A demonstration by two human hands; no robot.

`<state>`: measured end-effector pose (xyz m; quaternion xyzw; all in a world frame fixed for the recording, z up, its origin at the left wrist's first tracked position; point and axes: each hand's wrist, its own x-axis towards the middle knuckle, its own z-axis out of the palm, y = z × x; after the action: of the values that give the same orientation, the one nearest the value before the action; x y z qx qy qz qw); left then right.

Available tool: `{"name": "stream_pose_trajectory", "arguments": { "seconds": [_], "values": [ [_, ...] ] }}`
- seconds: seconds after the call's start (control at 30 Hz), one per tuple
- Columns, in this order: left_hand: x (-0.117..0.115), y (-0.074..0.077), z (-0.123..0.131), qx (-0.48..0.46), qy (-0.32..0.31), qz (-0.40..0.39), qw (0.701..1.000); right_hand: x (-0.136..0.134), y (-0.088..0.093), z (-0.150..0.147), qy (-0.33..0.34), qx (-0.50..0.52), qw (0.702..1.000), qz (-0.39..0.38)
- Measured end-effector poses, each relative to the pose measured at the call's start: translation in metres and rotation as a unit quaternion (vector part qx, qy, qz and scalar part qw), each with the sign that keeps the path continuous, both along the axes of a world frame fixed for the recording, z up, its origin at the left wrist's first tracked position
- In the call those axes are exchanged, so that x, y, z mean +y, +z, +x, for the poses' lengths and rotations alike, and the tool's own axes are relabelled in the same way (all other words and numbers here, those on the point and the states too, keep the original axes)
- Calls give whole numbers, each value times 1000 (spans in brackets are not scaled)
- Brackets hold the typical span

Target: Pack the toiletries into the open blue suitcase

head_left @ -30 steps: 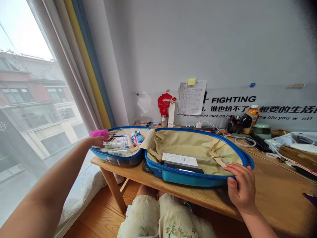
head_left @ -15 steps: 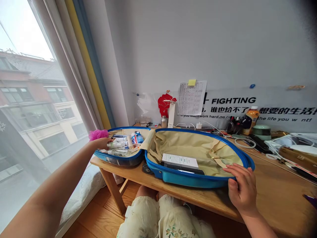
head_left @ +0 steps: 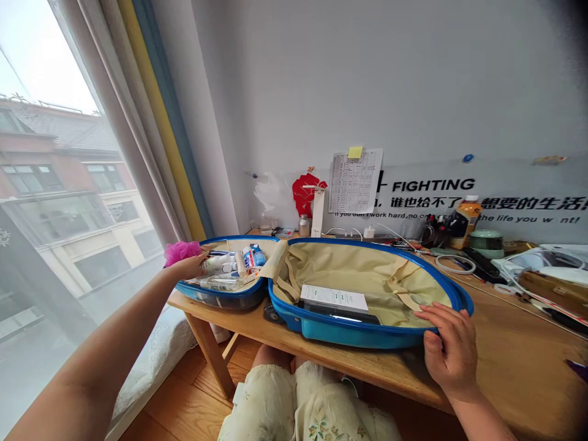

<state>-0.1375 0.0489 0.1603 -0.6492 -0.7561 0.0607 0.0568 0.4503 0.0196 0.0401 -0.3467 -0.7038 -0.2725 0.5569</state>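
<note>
An open blue suitcase (head_left: pixel 367 335) with beige lining lies across the desk. Its smaller left half holds several toiletries, including a blue-and-white tube (head_left: pixel 248 256) and a clear bottle (head_left: pixel 225 282). My left hand (head_left: pixel 189 267) reaches into that half, its fingers closed at the end of a white bottle (head_left: pixel 215 264); they are partly hidden. A pink bath puff (head_left: pixel 181 252) sits just behind this hand. On the right half's near rim rests my right hand (head_left: pixel 450 349), fingers stretched over the edge and thumb apart. A white printed box (head_left: pixel 334 297) and a dark flat case (head_left: pixel 337 312) lie inside that half.
The wooden desk (head_left: pixel 514 367) carries an orange bottle (head_left: pixel 466 217), a green-lidded jar (head_left: pixel 487 243), cables (head_left: pixel 454 264) and a brown case (head_left: pixel 546 285) on the right. Behind the suitcase stands a white lamp (head_left: pixel 318 211). A curtain and window flank the left.
My left hand has shifted slightly right and up over the toiletries, and the white bottle at its fingers has turned a little. My right hand stays on the rim.
</note>
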Motion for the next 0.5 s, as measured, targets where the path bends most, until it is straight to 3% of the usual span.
{"name": "stream_pose_trajectory", "arguments": {
  "seconds": [0.23, 0.5],
  "values": [
    [6, 12, 37, 21, -47, -11, 999, -1, 0, 1, -4, -5, 1000, -4],
    [24, 5, 67, 48, 10, -70, 996, -1, 0, 1, -2, 9, 1000, -13]
  ]
}}
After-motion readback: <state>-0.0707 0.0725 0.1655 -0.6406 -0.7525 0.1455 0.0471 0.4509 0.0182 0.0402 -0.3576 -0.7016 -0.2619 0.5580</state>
